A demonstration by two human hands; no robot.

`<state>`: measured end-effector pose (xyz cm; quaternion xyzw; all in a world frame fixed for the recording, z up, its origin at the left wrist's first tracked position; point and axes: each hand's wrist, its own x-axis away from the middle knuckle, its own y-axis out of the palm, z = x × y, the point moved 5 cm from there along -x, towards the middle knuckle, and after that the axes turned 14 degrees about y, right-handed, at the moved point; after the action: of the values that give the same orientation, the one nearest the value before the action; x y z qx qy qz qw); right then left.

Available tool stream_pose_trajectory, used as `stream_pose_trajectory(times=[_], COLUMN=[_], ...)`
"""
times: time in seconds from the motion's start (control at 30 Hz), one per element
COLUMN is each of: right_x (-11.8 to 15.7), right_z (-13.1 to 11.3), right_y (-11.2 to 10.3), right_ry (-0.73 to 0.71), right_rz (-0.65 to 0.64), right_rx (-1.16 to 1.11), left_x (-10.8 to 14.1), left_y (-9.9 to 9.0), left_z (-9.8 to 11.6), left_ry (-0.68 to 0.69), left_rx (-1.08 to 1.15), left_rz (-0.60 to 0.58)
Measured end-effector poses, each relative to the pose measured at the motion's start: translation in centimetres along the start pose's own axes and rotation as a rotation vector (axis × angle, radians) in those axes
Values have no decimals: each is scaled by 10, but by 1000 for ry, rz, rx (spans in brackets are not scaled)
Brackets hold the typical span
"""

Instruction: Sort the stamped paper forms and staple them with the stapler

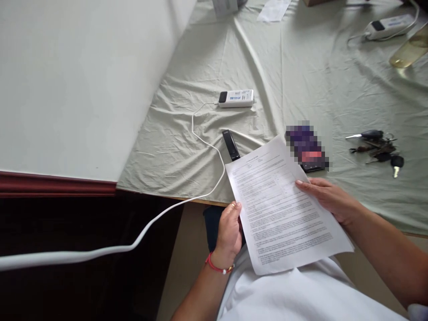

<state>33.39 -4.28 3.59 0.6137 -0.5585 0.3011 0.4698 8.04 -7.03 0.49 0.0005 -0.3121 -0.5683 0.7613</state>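
Both hands gripped a printed sheet [281, 214], held tilted over the lap and the near table edge. The left hand [230, 229] pinched its left edge, thumb on top; the right hand [329, 196] clamped its right side, thumb on the printed face. The fingers beneath were hidden. The sheet's top edge covered the lower end of a black object [230, 143]. A phone [307, 145] lay just beside the sheet, with keys [381, 145] farther right. Beyond, a white box [236, 98] rested on the wrinkled cloth [180, 129]; its cable [100, 252] ran past the sheet's left side.
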Motion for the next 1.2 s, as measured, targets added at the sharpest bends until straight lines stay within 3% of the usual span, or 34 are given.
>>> stream_pose_trajectory(times=[0.23, 0.53, 0.7, 1.2], right_x=[11, 9, 8, -1], right_z=[-5, -6, -7, -16], right_y=[-1, -4, -9, -2], right_ry=[33, 40, 32, 2], right_rz=[45, 76, 74, 68], right_rx=[-10, 26, 10, 2], left_x=[-1, -26, -38, -53], left_y=[6, 5, 7, 18], left_z=[-1, 30, 28, 38], left_ry=[-68, 90, 67, 28], left_rx=[8, -173, -299, -290], left_rz=[-17, -31, -87, -11])
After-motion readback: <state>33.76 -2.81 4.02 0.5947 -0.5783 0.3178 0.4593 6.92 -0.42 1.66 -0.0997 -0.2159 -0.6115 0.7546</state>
